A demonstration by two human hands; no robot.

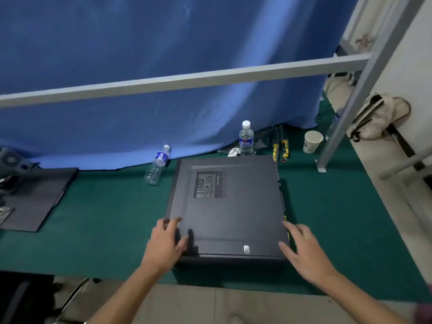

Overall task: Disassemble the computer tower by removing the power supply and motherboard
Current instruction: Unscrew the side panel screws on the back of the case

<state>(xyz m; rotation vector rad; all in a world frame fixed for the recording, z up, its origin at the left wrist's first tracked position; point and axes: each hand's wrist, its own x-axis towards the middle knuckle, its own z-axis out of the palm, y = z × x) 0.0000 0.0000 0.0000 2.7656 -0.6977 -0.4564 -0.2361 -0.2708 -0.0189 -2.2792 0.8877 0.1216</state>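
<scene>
With my left hand (167, 242) and right hand (304, 249) spread flat on the near corners of the computer tower (228, 206) lying mid-desk, a careless shove could topple the bottles (246, 139) behind it.

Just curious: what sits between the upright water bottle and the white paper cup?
Yellow-and-black tools lie on the green mat between the bottle and cup, in the head view.

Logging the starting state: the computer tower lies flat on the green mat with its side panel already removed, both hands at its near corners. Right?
Not quite. The head view shows the side panel still on the computer tower. The rest holds: left hand, right hand, green mat.
</scene>
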